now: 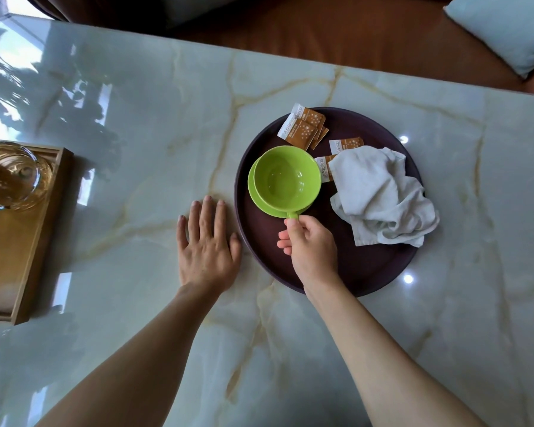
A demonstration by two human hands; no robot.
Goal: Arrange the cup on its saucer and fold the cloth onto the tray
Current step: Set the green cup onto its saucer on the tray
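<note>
Right hand: pinches handle of green cup, seemingly seated on saucer, centre frame.
Left hand: flat, fingers relaxed, on table.
Cloth: crumpled on tray.

Tray left half: green cup on its saucer fills it, with the right hand at the cup's handle.
Tray right half: crumpled white cloth covers it, overhanging the rim.
Tray far edge: sugar sachets lie scattered, some tucked under the cloth.
Tray near edge: bare dark surface of the round tray.
Left of tray: left hand lies flat on the table, just beside the rim.
Far left: wooden tray holding glassware; open marble lies between.
</note>
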